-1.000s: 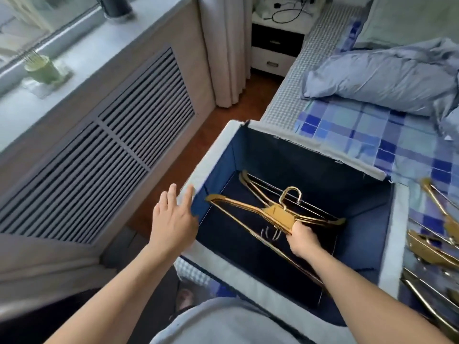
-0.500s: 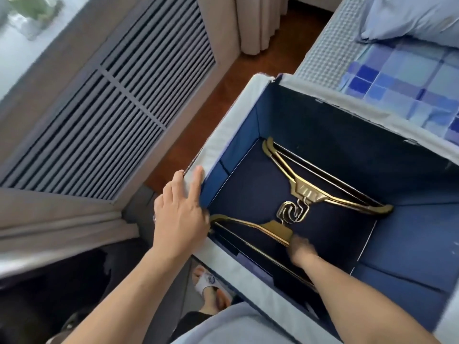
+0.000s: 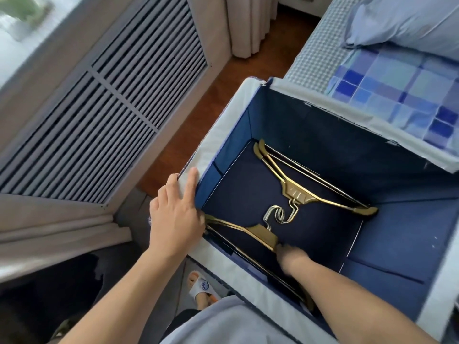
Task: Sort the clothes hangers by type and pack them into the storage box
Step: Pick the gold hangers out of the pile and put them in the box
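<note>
A dark blue fabric storage box (image 3: 223, 127) with a pale grey rim stands open on the floor beside the bed. On its bottom lie gold metal hangers in two stacks: a far stack (image 3: 298, 192) along the back and a near stack (image 3: 260, 233) along the front wall, hooks meeting in the middle. My right hand (image 3: 291, 256) reaches down inside the box and holds the near stack at its neck. My left hand (image 3: 176, 214) rests on the box's left rim, fingers straight, thumb inside the wall.
A slatted radiator cover (image 3: 104, 100) runs along the left wall under the window sill. A curtain (image 3: 248, 23) hangs at the back. The bed with a blue checked sheet (image 3: 397, 95) borders the box on the right. My slippered foot (image 3: 202, 289) stands by the box's near corner.
The right hand lowered the hangers from above the far stack down to the box's near side. The view tilted downward, and the hangers on the bed left the frame.
</note>
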Demonstrator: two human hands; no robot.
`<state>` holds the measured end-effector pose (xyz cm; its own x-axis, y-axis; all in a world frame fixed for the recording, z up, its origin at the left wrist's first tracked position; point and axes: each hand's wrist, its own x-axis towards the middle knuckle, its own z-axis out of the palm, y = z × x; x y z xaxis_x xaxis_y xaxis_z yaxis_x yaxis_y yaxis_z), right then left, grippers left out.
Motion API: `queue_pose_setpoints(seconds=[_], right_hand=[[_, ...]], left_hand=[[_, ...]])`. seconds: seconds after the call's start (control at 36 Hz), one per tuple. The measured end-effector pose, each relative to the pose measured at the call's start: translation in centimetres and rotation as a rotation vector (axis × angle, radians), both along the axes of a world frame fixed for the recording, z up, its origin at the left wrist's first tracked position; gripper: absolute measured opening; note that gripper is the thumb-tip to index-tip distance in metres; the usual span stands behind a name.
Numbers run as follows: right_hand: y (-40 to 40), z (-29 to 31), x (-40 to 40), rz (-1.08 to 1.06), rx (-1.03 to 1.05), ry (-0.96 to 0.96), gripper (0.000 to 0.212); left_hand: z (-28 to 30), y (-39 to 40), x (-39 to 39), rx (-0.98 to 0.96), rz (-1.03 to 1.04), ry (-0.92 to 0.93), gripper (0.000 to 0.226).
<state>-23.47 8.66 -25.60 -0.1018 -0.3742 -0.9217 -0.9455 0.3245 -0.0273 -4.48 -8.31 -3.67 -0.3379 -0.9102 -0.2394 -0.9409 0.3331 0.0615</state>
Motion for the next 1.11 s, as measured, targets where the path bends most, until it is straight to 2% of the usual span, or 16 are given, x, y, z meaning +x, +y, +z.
queue_pose_setpoints(seconds=[0.11,0.28,0.5,0.61,0.83,1.0,1.11], right_hand=[[0.2,0.1,-0.5,0.04,0.025,0.023,0.067],[0.2,0.4,-0.1,0.093,0.07,0.029,0.044],[-0.6,1.0,-0.7,0.099,0.112,-0.001,0.043],[-1.8,2.0,-2.0,0.078,0.089,-0.014,0.05],[-4.6,5.4,-4.3,-0.203,-0.085,0.003,0.03],[-4.8,10.5,-5.7,-0.514,-0.272,-0.009,0.034],[-4.0,13.9,-6.1,-0.605,-0.344,-0.003,0.032]], left_hand=[[0.2,0.1,-0.1,0.008,0.014,0.014,0.086],[0.0,-0.1,-0.2,0.006,0.015,0.008,0.085],[-0.1,-0.2,-0.1,0.008,0.018,0.016,0.087],[0.1,-0.3,-0.3,0.03,0.03,0.021,0.087],[0.4,0.1,0.1,0.05,0.022,0.047,0.083],[0.7,-0.2,0.6,0.055,-0.032,0.119,0.077],[0.9,-0.6,0.9,0.028,-0.161,0.141,0.074]])
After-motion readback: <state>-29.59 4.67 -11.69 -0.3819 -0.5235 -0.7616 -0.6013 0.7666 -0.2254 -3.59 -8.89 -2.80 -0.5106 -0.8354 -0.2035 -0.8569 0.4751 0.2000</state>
